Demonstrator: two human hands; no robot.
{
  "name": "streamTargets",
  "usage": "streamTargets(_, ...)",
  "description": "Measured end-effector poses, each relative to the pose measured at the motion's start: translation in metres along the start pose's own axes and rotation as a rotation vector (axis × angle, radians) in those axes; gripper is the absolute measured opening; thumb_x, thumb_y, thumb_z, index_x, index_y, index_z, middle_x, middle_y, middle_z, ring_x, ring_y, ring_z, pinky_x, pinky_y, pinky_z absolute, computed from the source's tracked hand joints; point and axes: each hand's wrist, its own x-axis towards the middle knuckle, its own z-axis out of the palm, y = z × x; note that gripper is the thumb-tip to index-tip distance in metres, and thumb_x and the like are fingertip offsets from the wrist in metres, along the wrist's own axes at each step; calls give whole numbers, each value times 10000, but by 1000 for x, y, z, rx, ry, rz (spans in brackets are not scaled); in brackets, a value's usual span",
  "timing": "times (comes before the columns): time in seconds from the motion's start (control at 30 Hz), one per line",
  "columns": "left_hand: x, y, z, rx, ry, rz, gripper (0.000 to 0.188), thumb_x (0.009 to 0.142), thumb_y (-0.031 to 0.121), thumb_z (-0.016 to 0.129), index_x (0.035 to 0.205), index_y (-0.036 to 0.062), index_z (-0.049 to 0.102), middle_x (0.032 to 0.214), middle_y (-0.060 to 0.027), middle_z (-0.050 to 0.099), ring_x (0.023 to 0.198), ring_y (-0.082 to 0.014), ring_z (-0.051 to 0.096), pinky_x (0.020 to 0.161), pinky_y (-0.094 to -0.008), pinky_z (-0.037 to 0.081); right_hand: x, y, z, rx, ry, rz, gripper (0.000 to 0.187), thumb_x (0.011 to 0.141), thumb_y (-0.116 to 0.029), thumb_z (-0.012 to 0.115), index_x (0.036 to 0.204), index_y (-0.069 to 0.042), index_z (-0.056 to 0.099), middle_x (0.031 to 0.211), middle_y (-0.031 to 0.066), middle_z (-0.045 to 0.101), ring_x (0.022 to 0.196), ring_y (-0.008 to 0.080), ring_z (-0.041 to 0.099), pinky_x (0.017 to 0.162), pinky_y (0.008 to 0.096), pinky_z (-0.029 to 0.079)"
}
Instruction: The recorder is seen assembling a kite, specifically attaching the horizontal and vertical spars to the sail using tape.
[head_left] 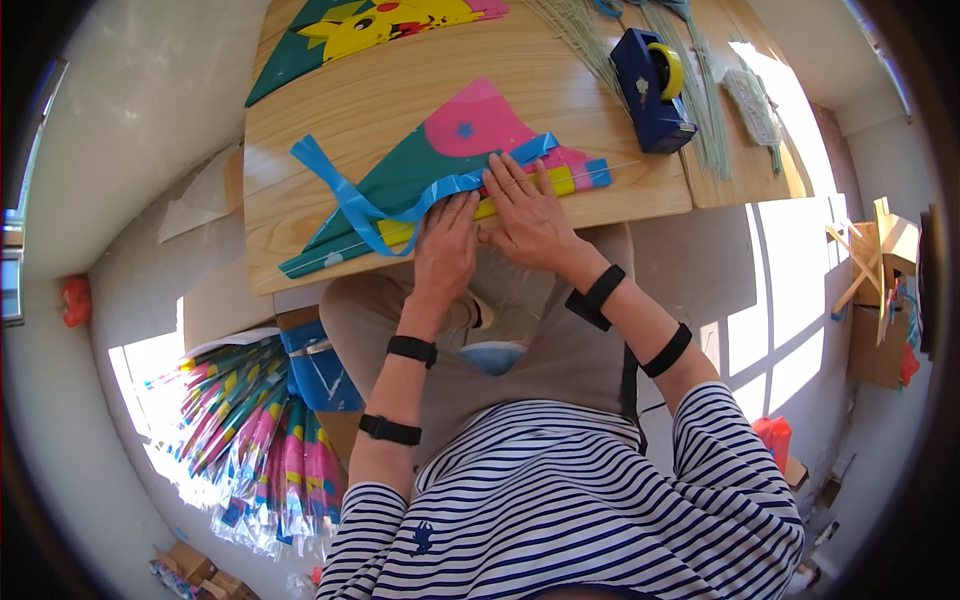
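A folded kite [400,170] of thin green and pink sheet lies near the table's front edge, with yellow and blue parts along its near side. Across it runs a loose blue ribbon [345,190], its free end curling up at the left. Flat on the kite and ribbon rests my left hand [447,240], fingers stretched out. Just right of it, my right hand [527,213] also presses down with straight fingers. A thin pale rod [610,167] pokes out past the kite's right end. What lies under my palms is hidden.
Beyond the kite, a blue tape dispenser [655,95] stands by bundles of thin rods [708,110] and a clear packet [752,105]. Another printed kite sheet [375,35] lies at the far left. Many wrapped kites [255,430] are heaped low at my left.
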Motion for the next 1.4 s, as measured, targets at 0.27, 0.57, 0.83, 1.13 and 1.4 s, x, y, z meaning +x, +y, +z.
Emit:
streamTargets(0.27,3,3,-14,-35,-31,-4,364,937,38,609,1295,-24,640,1354,-187,634,1286,-375,566,1098,-489,430,-2,-1,2,27,29,15,914,935,-609,600,1539,53,418,1671,218,308,1582,335,235,1254,622,129)
streamTargets(0.57,38,-10,-81,-149,112,-219,161,899,103,721,1033,14,716,1021,-177,727,928,-343,693,779,-437,535,-3,-3,2,16,35,14,942,931,-656,574,1530,55,428,1668,224,308,1579,342,237,1248,626,144)
streamTargets(0.83,89,-31,-52,-50,-378,-440,402,831,380,800,799,-5,689,734,-171,672,757,-336,671,662,-449,483,-5,-1,4,49,63,19,940,929,-660,572,1528,51,432,1657,230,331,1575,342,249,1244,630,155)
streamTargets(1.13,88,-48,-43,-201,-357,-481,289,799,232,824,771,-5,662,701,-86,622,675,-181,590,623,-358,457,-6,0,7,52,67,22,970,932,-688,541,1550,46,400,1663,232,317,1583,347,231,1248,631,142)
streamTargets(1.4,91,-43,-40,-278,-390,-543,267,796,210,825,796,-19,688,718,-72,645,705,-167,604,639,-347,459,-6,1,7,49,51,34,957,939,-680,531,1556,39,394,1673,224,304,1590,340,214,1251,627,133)
